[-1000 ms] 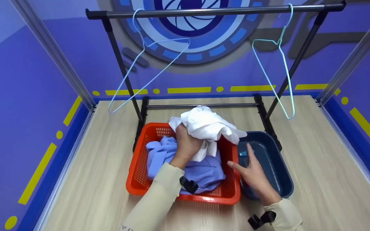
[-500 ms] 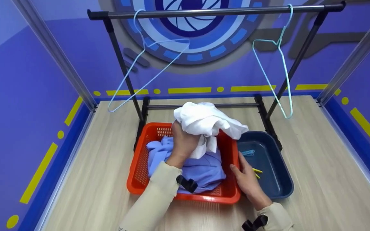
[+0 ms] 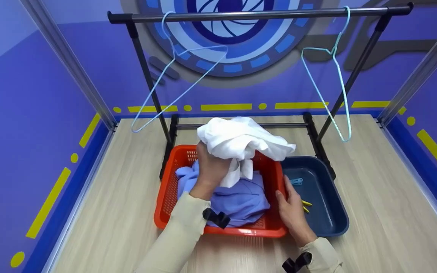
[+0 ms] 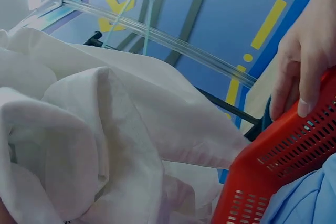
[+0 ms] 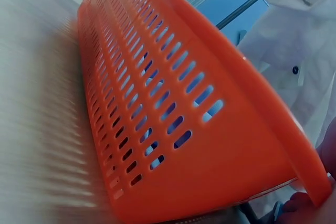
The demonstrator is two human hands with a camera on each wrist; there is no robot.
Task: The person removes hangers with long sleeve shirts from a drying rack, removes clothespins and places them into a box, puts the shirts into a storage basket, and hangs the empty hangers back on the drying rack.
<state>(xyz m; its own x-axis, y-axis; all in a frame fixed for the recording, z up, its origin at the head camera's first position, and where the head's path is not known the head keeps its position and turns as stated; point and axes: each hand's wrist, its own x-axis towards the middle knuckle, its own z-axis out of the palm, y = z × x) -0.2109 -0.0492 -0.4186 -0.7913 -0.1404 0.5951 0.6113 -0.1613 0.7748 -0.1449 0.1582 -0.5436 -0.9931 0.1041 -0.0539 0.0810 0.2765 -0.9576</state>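
My left hand [image 3: 211,167] holds a bunched white shirt [image 3: 241,138] above the red plastic basket [image 3: 159,201]. In the left wrist view the shirt [image 4: 126,124] fills much of the picture in loose folds; a dark button shows on it in the right wrist view. The fingers under the cloth are hidden. My right hand [image 3: 294,212] grips the basket's right rim, thumb on the inner side. Seen from the right wrist, the basket's slotted wall [image 5: 173,103] is close, with fingertips at its rim. Blue-violet cloth [image 3: 241,201] lies crumpled in the basket.
Against the basket's right side stands a dark blue basin [image 3: 323,197] with blue clips [image 3: 296,181] and yellow clips [image 3: 306,205]. Behind is a black-and-grey rack [image 3: 256,15] carrying a light blue hanger [image 3: 178,94] at left and a mint hanger [image 3: 336,83] at right.
My right hand, open beside the rim a second ago, has come to grip the basket's right rim. My left hand has lifted the white shirt slightly up and to the left.
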